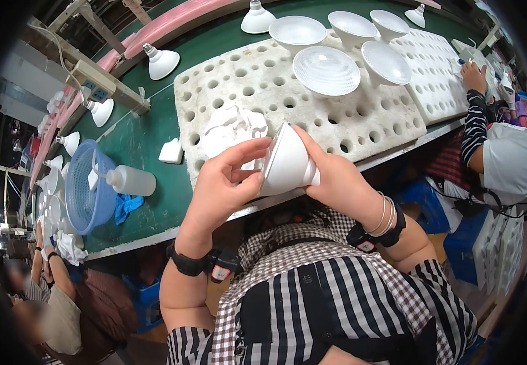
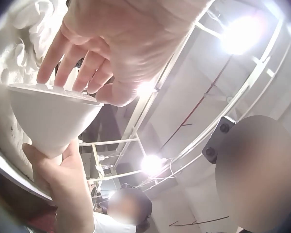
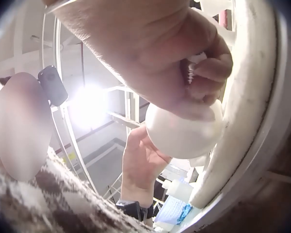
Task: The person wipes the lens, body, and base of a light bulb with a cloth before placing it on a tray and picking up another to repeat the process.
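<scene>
A white cone-shaped reflector lamp bulb is held over the table's front edge, its wide face turned left. My right hand grips it by the narrow base end; in the right wrist view the curled fingers wrap the base, with some metal screw thread showing between them. My left hand is at the wide face, its extended fingertips right at the lens and rim in the left wrist view, the thumb beside the rim. A crumpled white cloth lies just behind the left hand.
A white foam board with rows of holes holds several upturned lamp bulbs. Left on the green table are a blue basket, a bottle and a blue cloth. Other people sit at both sides.
</scene>
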The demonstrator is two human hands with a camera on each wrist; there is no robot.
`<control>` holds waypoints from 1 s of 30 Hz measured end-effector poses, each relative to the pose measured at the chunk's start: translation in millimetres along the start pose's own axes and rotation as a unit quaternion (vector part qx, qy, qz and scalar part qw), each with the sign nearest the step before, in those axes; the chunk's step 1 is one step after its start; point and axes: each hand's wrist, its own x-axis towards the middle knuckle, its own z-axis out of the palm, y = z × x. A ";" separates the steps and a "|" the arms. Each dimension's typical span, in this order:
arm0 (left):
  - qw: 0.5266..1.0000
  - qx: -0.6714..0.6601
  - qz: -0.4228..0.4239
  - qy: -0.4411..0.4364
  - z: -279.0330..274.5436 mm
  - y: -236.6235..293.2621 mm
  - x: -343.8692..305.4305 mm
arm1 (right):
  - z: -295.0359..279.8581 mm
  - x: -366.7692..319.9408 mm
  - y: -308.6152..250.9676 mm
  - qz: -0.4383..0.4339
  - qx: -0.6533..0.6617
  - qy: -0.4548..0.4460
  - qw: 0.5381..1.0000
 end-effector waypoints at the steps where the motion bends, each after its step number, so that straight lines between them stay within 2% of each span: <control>1: 1.000 0.000 -0.001 0.001 -0.4 -0.1 2.2 | 0.5 -1.3 -3.7 0.000 -0.060 0.023 0.998; 2: 1.000 -0.020 0.000 0.001 -0.8 -0.8 5.5 | 1.5 -1.1 -2.3 -0.002 -0.060 0.022 0.998; 4: 0.999 -0.039 0.004 0.003 -1.6 -2.1 12.9 | 2.4 0.2 4.4 -0.100 -0.126 0.125 0.979; 5: 0.999 -0.042 0.006 0.009 -1.8 -2.8 16.8 | 1.6 1.3 5.4 -0.101 -0.127 0.126 0.979; 7: 0.998 -0.048 0.003 0.034 1.9 -1.0 21.8 | 0.0 2.9 8.0 -0.128 -0.247 0.117 0.953; 11: 0.999 -0.028 0.014 0.007 2.5 -7.2 22.7 | 2.6 7.9 22.1 -0.137 -0.228 0.148 0.952; 12: 1.000 -0.016 0.023 -0.013 4.1 -9.5 19.4 | 2.5 8.1 26.9 -0.127 -0.071 0.094 0.985; 13: 0.999 -0.004 0.032 -0.033 5.4 -11.4 15.9 | 2.1 8.9 29.8 -0.112 0.090 0.036 0.989; 14: 0.999 -0.004 0.030 -0.034 5.6 -11.8 12.5 | -4.8 10.5 25.7 -0.110 0.091 0.036 0.989; 15: 0.998 0.006 0.027 -0.049 5.0 -10.8 9.6 | -17.2 12.0 17.1 0.027 0.211 -0.094 0.973; 16: 0.997 0.016 0.026 -0.064 4.7 -9.8 7.0 | -23.9 12.5 12.8 0.161 0.320 -0.220 0.907; 17: 0.997 0.020 0.020 -0.066 4.1 -8.9 4.5 | -19.3 12.0 15.8 0.117 0.285 -0.203 0.929; 18: 0.997 0.019 0.020 -0.067 5.1 -8.3 3.6 | -11.2 10.7 18.8 0.118 0.285 -0.201 0.930; 19: 0.997 0.038 0.017 -0.060 5.8 -7.9 2.2 | -0.3 7.9 20.6 0.036 0.163 -0.091 0.982; 20: 0.997 0.056 0.015 -0.053 6.3 -7.4 1.5 | 6.9 5.4 18.8 -0.049 0.035 0.022 0.998; 21: 0.997 0.056 0.014 -0.052 7.3 -6.4 1.9 | 3.6 2.2 9.4 -0.021 -0.045 0.041 0.998; 22: 0.999 0.029 0.015 -0.041 8.8 -5.2 3.5 | 3.9 2.4 10.0 -0.022 -0.045 0.040 0.998; 24: 0.999 0.004 0.016 -0.033 11.2 -4.8 7.5 | 5.5 2.0 12.2 -0.116 -0.126 0.152 0.973; 28: 0.999 -0.042 0.018 0.006 10.6 -8.6 24.4 | 7.7 2.7 14.6 -0.125 -0.177 0.165 0.962; 30: 0.997 -0.068 0.016 0.024 7.6 -7.5 35.0 | 8.8 1.1 9.3 -0.160 -0.241 0.166 0.943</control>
